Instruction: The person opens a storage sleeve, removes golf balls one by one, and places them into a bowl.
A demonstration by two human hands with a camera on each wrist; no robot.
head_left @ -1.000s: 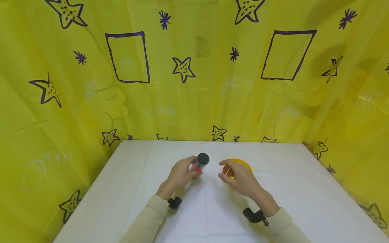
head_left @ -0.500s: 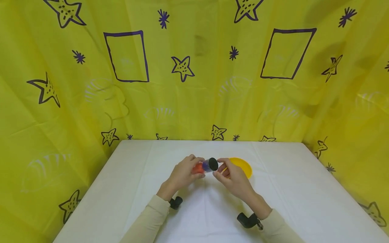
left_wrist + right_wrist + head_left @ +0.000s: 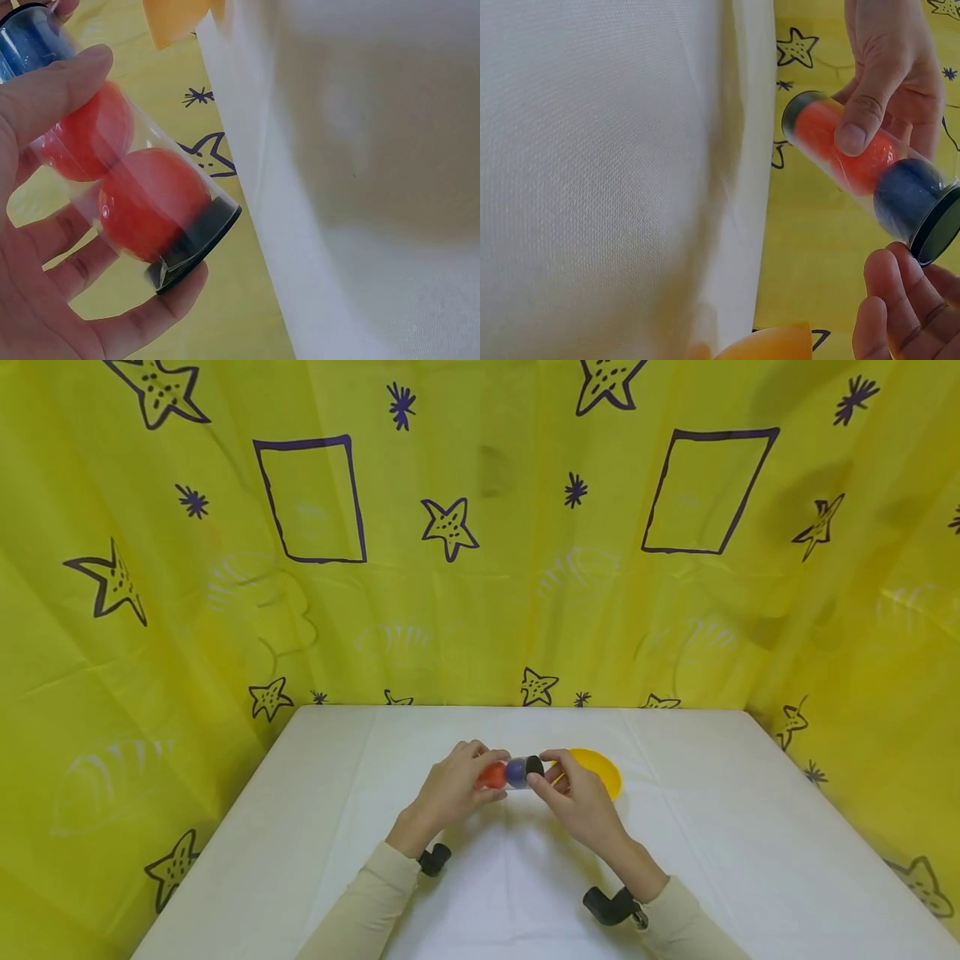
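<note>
My left hand (image 3: 444,787) grips a clear ball tube (image 3: 154,135), its thumb across the near side and fingers behind. Inside, two red balls (image 3: 155,204) sit toward one end and a blue ball (image 3: 907,196) toward the other. Both ends have black caps. In the head view the tube lies sideways above the table, its blue-ball end pointing right. Thumb and index finger of my right hand (image 3: 588,806) pinch the cap (image 3: 535,766) at that end. Fingertips (image 3: 901,259) show against the cap's rim in the right wrist view.
A round yellow dish (image 3: 606,774) stands on the white-covered table (image 3: 712,810), just behind my right hand and partly hidden by it. Yellow curtains (image 3: 495,610) with stars and drawn frames hang around the back and sides. Each wrist wears a black camera mount (image 3: 609,906).
My left hand has tipped the tube from nearly upright to sideways, its cap now toward the right. My right hand has moved left, from apart to pinching that cap.
</note>
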